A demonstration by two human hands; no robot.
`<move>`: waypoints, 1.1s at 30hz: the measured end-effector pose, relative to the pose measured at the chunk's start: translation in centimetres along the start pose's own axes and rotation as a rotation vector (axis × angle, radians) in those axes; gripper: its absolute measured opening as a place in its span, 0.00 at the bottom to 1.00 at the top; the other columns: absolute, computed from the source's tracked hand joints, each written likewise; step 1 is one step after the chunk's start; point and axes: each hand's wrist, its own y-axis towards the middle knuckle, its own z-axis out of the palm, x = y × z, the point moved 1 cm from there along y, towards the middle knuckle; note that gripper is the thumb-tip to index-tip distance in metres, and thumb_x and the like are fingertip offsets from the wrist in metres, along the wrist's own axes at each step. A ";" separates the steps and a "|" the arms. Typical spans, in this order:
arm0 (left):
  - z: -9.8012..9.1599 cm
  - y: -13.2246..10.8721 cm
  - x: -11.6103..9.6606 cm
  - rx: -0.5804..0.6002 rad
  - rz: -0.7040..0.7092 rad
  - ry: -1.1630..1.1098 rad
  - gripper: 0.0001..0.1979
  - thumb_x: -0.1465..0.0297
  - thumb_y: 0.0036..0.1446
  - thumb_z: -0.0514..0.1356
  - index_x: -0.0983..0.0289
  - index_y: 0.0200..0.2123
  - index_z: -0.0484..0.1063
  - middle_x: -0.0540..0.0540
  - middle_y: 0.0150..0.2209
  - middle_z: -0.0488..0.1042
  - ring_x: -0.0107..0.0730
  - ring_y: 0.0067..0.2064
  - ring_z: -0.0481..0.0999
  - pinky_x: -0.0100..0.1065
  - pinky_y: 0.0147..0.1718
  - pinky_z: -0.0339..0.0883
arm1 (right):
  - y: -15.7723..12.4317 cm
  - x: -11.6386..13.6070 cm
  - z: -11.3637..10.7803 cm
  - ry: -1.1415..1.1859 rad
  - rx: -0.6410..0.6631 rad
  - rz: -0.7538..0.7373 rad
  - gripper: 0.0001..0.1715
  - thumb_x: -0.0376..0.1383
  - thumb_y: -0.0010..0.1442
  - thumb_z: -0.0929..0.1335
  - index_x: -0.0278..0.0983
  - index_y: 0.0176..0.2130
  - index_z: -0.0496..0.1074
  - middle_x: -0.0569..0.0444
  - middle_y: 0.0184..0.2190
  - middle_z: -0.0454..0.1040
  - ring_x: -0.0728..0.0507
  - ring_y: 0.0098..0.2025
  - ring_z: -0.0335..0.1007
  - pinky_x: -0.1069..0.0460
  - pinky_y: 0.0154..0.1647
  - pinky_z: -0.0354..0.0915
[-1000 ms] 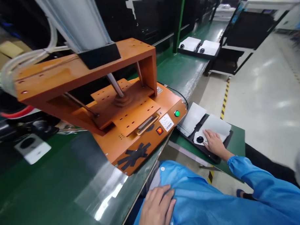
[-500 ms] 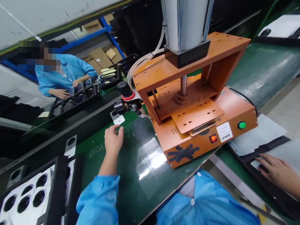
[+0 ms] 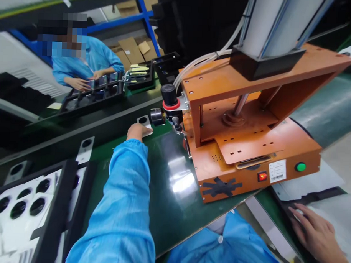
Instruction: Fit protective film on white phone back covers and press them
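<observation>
My left hand is at the far side of the green bench, closed on a small white plate with a round black opening. Its thumb lies along the plate's near edge; the other fingers are mostly hidden. Just right of it are the black pressure gauge and regulator knob of an orange press. Over a black tray at the lower right, my right hand has its fingers stretched out. A pale edge shows by those fingertips, too little to tell what it is.
At left, a black foam tray holds several white plates with round black openings. Another such plate leans behind it. Across the bench a co-worker in a blue coat handles parts in a black tray. The press shows a green button.
My left hand has reached farther away and closed on the white plate by the gauge. The right hand stays by the tray, its fingers drawn closer together. The view has shifted left.
</observation>
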 end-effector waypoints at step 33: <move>2.4 -33.0 12.8 -0.169 0.453 -0.160 0.16 0.62 0.61 0.66 0.54 0.52 0.78 0.53 0.57 0.78 0.50 0.59 0.68 0.55 0.60 0.59 | 24.0 37.9 -3.4 0.668 0.226 -0.539 0.11 0.33 0.71 0.64 0.36 0.44 0.76 0.49 0.40 0.74 0.43 0.42 0.67 0.49 0.41 0.63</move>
